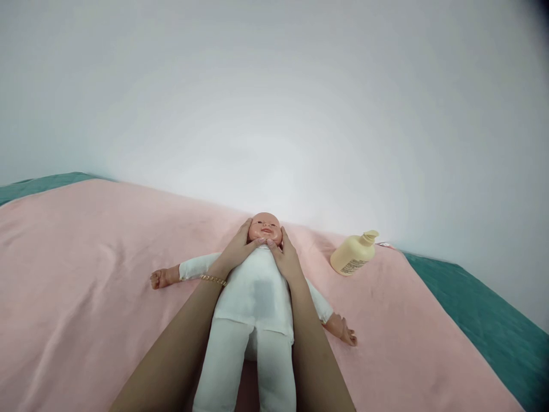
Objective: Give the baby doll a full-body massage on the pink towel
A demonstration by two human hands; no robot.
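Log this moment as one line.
doll: face-up on pink blanket | left hand: on its cheek, thumb at chin | right hand: on other cheek | pump bottle: on its side, untouched

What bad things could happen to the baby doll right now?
1. The pump bottle lies on its side on the pink blanket, so it might leak there.
2. The left hand and right hand press on the baby doll at its cheeks and chin. A hard push could twist its head.
3. The gold bracelet on the left wrist sits close to the doll's white sleeve and might snag it.
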